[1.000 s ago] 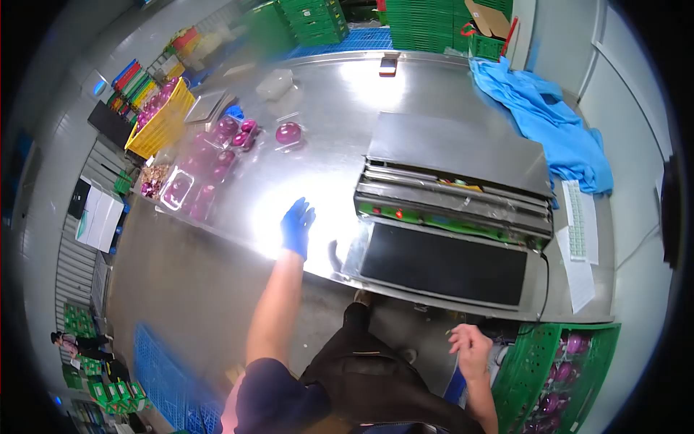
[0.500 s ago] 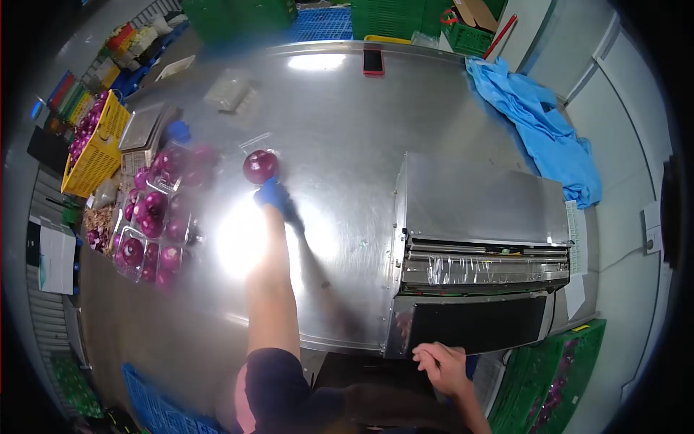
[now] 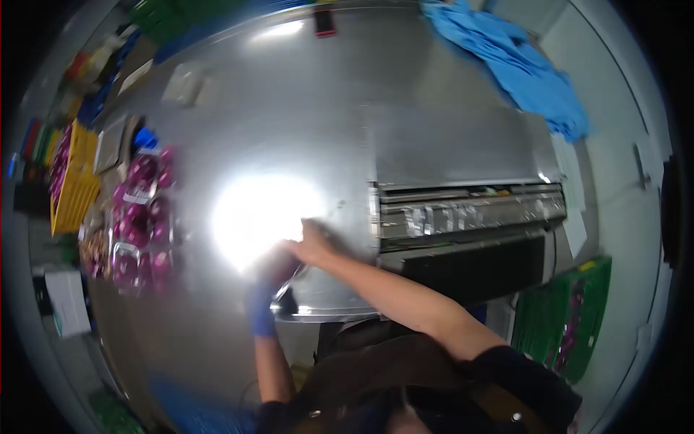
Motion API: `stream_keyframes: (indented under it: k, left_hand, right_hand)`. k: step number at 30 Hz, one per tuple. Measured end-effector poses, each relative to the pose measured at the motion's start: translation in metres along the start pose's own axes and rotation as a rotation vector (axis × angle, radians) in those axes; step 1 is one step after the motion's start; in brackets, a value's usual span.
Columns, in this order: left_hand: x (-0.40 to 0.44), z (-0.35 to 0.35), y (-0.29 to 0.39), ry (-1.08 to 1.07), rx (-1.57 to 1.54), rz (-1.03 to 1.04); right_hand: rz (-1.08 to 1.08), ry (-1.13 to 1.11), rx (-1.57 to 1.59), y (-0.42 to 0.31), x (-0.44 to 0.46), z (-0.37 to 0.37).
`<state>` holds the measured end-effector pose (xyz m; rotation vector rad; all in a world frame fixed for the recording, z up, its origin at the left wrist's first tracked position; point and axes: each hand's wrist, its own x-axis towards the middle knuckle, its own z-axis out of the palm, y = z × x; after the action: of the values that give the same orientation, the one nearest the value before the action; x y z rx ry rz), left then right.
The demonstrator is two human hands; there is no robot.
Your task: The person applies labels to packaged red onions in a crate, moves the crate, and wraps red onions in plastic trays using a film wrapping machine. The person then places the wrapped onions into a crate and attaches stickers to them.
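My left hand [image 3: 261, 309], in a blue glove, is near the front edge of the metal table. It grips a red onion [image 3: 277, 265] in clear plastic packaging, smeared by motion and partly washed out by glare. My bare right hand [image 3: 312, 247] is at the onion's upper right side, its fingertips at or very close to it. Blur hides how those fingers are set. Several clear packs of red onions [image 3: 137, 223] stand in a group on the table's left side.
A wrapping machine [image 3: 470, 210] with a dark plate in front stands on the right. Blue cloth [image 3: 517, 69] lies behind it. A phone [image 3: 324, 22] rests at the far edge. A yellow crate [image 3: 76, 181] of onions and a scale [image 3: 112, 145] are at left.
My left hand has drawn the onion toward me from the middle of the table. My right hand has come up and left from beside the machine to meet it. The view has shifted.
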<state>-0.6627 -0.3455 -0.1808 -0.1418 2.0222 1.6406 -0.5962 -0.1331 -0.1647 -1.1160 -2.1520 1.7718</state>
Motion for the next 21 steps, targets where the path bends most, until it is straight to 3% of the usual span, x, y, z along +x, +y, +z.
stream_keyframes:
  k: [2,5,6,7,9,11,13,15,18,19,21]
  left_hand:
    - [-0.017,-0.015,-0.001,-0.055,0.16,0.19]
    - [-0.039,-0.025,0.04,-0.054,0.299,0.361]
    - [-0.052,-0.01,0.069,-0.068,0.147,0.331]
    - [-0.065,0.012,0.101,-0.073,-0.002,0.297]
    - [-0.082,0.057,0.151,-0.11,0.169,0.514]
    - [-0.081,0.112,0.181,-0.285,0.195,0.483]
    - [-0.085,0.188,0.193,-0.498,0.025,0.609]
    - [-0.1,0.265,0.204,-0.655,0.042,0.52]
    - [-0.102,0.35,0.201,-0.817,0.258,0.482]
    - [-0.095,0.368,0.188,-0.834,0.324,0.526]
    - [-0.112,0.379,0.188,-0.876,0.426,0.416]
  right_hand:
    - [0.157,-0.238,-0.085,-0.006,-0.002,-0.013]
    - [0.043,-0.24,-0.039,-0.055,-0.048,-0.058]
    - [-0.036,-0.206,-0.043,-0.069,-0.062,-0.074]
    - [-0.129,-0.111,-0.034,-0.086,-0.076,-0.099]
    - [-0.352,0.158,0.003,-0.106,-0.103,-0.144]
    - [-0.555,0.449,-0.171,-0.091,-0.098,-0.182]
    - [-0.445,0.553,-0.298,-0.087,-0.108,-0.244]
    - [-0.368,0.701,-0.259,-0.069,-0.115,-0.3]
    - [-0.222,0.805,-0.351,-0.039,-0.12,-0.368]
    - [-0.166,0.81,-0.388,-0.032,-0.122,-0.384]
    - [-0.111,0.758,-0.367,-0.012,-0.122,-0.403]
